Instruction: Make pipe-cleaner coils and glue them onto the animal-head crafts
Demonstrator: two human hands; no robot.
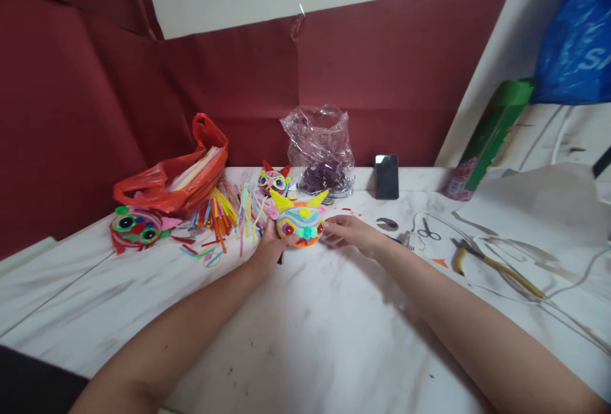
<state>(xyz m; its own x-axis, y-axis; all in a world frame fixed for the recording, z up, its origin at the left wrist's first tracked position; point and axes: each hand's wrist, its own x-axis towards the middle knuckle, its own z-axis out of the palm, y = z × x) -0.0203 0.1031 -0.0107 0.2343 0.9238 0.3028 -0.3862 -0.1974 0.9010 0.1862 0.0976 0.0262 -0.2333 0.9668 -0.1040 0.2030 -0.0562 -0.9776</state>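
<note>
A colourful fuzzy mask-like face (306,220) with yellow horns, red eyes and a teal nose is held upright above the marble table. My left hand (271,248) grips its left side, thumb in front. On its right side my right hand (351,233) touches the edge with curved fingertips, the fingers partly hidden. Just behind stands a similar face with red horns (274,181). Another one, with green-rimmed eyes (138,228), lies at the left. Bundles of coloured fuzzy strips (217,213) spread between them.
A red bag of strips (191,178) and a clear plastic bag (322,159) stand at the back. Rightward are a phone (386,177), small scissors (428,230), yellow-handled pliers (506,271), a white cable and a green spray can (496,134). A blue bag (575,44) hangs above.
</note>
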